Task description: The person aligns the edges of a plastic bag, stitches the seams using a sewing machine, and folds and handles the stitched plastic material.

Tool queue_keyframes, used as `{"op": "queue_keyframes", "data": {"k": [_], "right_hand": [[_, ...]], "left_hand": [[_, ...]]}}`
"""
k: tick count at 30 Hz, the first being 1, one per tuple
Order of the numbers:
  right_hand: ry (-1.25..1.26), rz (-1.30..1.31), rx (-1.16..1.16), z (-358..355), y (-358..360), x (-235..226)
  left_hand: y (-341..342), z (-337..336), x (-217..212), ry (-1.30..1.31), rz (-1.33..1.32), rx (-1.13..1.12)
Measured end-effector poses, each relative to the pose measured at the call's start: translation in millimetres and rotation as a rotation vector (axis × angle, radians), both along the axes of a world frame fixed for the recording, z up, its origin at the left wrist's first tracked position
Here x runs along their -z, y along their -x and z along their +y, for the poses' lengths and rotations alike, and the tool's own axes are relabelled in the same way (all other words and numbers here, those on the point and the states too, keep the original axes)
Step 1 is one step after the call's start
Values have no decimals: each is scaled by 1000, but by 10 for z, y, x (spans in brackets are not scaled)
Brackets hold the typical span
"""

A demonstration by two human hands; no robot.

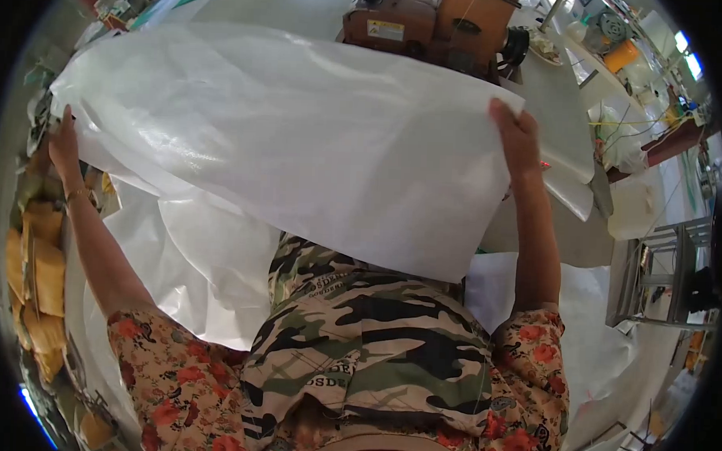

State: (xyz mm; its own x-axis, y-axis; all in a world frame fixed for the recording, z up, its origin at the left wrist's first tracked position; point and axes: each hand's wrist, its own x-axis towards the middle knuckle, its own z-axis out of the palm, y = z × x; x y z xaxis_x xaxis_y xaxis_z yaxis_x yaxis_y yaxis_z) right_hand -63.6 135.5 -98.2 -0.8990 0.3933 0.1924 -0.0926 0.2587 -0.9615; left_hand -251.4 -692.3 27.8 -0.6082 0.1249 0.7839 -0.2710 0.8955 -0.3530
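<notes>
A large white glossy plastic sheet [301, 128] stretches across in front of me, held up between both hands. My left hand [64, 140] grips its far left corner, fingers closed on the edge. At the upper right corner, my right hand [517, 139] pinches the sheet with the thumb side up. The lower edge of the sheet hangs against the camouflage apron on my front. Right behind the sheet's upper edge stands an orange-brown sewing machine [431, 25] with a black handwheel.
More white sheeting [209, 260] lies at my left, and another pile [596, 337] lies at my right. The grey worktable [552, 97] runs under the machine. Brown bundles [41, 270] are stacked at far left. A metal stool [665, 272] stands at right.
</notes>
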Motion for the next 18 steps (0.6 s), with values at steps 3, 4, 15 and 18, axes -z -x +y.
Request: {"op": "queue_keyframes", "data": {"k": [3, 4, 15, 18], "right_hand": [[22, -27, 16, 75, 224, 133], [15, -21, 23, 95, 297, 147], [-670, 190, 26, 302, 931, -26], [-654, 80, 15, 387, 978, -106]], "left_hand": [[306, 390, 53, 510, -1, -136], [248, 641, 25, -272, -80, 114], [-1193, 2380, -375, -538, -755, 780], [-1736, 2406, -516, -557, -357, 1090]]}}
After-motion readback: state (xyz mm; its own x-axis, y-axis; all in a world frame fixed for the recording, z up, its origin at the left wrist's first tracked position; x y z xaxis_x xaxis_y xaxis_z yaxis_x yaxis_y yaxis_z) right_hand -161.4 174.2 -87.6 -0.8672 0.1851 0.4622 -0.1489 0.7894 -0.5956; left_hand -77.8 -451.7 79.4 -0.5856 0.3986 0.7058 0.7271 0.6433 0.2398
